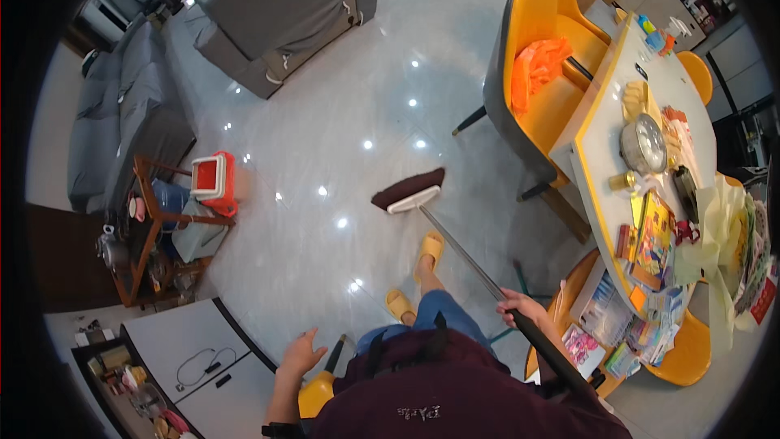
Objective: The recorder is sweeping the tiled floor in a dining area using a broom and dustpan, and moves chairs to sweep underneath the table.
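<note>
My right hand (pixel 518 308) grips the long handle of a broom (pixel 463 251), partway up, where the grey metal tube meets a black grip that runs back past my right forearm. The broom head (pixel 413 190), white with dark maroon bristles, rests on the glossy grey tiled floor (pixel 317 116) ahead of my feet. My left hand (pixel 301 353) hangs in the air at the lower left with its fingers apart and nothing in it. Below it stands a yellow chair (pixel 315 393). Yellow slippers (pixel 431 248) are on my feet.
At right, a white table (pixel 600 195) carries a metal bowl (pixel 644 143) and many packets; yellow chairs (pixel 533 18) stand beside it, one holding an orange plastic bag (pixel 537 70). At left are a red-lined bin (pixel 213 177), a wooden rack (pixel 143 213), grey sofas (pixel 146 85) and a low cabinet (pixel 183 341).
</note>
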`<state>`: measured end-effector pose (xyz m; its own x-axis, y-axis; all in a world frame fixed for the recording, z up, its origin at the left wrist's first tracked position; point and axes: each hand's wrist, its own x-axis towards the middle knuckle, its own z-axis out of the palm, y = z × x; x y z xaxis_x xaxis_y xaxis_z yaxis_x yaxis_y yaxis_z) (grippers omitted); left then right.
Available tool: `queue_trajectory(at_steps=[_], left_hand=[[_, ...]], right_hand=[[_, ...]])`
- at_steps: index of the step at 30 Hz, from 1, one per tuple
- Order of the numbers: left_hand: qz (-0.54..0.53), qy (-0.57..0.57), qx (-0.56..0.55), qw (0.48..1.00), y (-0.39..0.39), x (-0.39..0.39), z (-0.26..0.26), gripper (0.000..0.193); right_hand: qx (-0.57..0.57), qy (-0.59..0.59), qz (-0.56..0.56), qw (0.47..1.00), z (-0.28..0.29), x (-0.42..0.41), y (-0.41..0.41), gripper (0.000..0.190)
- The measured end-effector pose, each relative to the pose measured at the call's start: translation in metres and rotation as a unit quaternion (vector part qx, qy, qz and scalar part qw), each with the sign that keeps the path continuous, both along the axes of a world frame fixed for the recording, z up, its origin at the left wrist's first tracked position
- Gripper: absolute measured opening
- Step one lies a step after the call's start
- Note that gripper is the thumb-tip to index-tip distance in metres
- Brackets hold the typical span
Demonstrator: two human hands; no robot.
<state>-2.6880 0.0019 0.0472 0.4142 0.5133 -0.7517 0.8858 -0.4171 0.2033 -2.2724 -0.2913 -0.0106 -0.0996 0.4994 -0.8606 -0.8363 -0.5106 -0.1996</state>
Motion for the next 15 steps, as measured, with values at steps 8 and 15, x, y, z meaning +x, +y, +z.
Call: queue_trajectory(at_steps=[8,15], left_hand=[[-0.048,-0.236,0.109,0.964,0.128,0.152,0.032,0.049],[0.076,-0.136,0.143,0.977,0.123,0.086,0.015,0.049]], right_hand=[[0.075,-0.133,-0.013,0.988,-0.062,0.148,0.238,0.064],[0.088,-0.137,0.031,0.986,0.043,0.151,0.152,0.057]])
